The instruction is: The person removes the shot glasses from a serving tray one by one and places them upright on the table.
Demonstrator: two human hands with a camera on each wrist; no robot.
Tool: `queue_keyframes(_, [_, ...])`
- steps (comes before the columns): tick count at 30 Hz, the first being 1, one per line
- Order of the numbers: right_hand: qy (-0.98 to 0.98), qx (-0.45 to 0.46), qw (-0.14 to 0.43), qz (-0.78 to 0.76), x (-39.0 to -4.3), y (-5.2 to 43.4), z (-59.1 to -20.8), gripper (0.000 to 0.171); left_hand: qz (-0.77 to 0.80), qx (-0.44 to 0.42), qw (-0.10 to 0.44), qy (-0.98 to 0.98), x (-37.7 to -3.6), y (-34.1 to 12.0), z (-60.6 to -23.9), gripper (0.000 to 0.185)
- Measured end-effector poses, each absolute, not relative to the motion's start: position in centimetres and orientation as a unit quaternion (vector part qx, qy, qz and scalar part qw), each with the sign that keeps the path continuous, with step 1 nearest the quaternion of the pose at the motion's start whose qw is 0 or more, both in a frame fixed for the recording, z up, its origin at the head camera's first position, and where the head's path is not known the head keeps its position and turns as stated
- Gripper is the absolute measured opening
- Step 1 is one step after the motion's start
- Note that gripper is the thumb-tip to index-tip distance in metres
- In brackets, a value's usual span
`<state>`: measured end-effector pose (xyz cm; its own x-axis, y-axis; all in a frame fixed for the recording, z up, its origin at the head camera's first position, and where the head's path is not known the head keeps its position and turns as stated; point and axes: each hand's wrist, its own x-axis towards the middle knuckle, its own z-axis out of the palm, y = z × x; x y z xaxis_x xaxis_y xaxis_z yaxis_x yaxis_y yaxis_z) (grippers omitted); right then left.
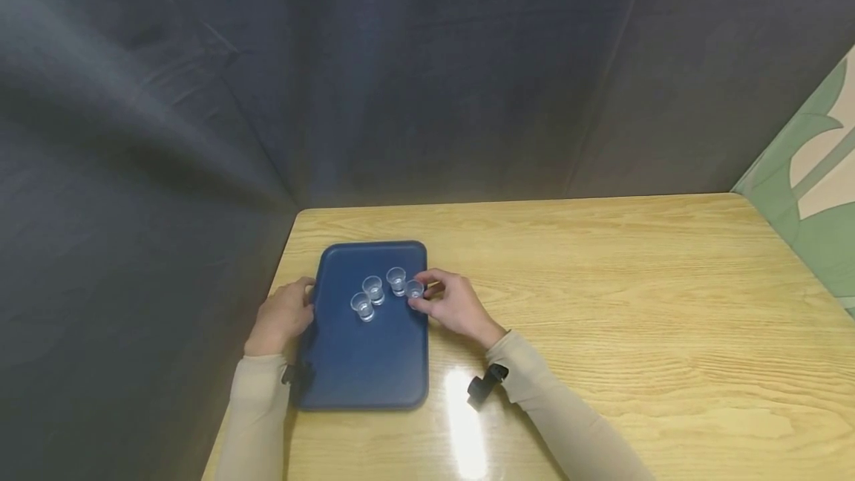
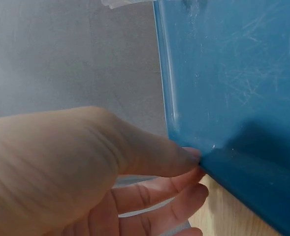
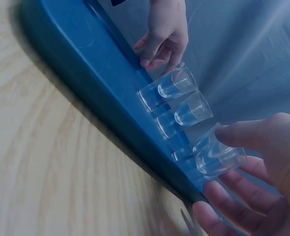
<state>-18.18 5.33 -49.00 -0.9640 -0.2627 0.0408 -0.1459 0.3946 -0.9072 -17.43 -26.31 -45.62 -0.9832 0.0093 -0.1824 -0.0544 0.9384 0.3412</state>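
A dark blue tray (image 1: 364, 370) lies near the left end of a wooden table. Several small clear cups stand on it: one (image 1: 363, 306) at the front left, one (image 1: 372, 289) behind it, one (image 1: 397, 280) further right. My right hand (image 1: 421, 294) pinches the rightmost cup (image 1: 414, 289) between thumb and fingers at the tray's right edge; the right wrist view shows this cup (image 3: 218, 157) in the hand (image 3: 216, 164). My left hand (image 1: 303, 303) grips the tray's left rim (image 2: 172, 98), thumb on top and fingers (image 2: 184, 189) beneath.
The table (image 1: 601, 295) stretches wide to the right of the tray. Dark grey cloth (image 1: 200, 95) hangs behind and to the left, close to the table's left edge. A green patterned wall (image 1: 815, 191) stands at the far right.
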Motion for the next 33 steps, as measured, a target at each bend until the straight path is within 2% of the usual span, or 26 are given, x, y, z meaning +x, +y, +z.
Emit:
queue_keyframes(9, [0.827,-0.115,0.047,-0.548,-18.3,5.7,-48.9,0.041,0.194,0.043,0.044,0.979,-17.7,-26.1,-46.1,0.055])
queue_keyframes(23, [0.814,-0.111,0.037,-0.569,-18.5,7.2,-47.9,0.041,0.183,0.021,0.086,0.979,-17.9,-25.9,-46.4,0.054])
queue_keyframes(33, [0.82,-0.078,0.036,-0.566,-18.7,9.4,-47.8,0.051,0.182,0.004,0.101,0.978,-17.7,-25.8,-46.5,0.054])
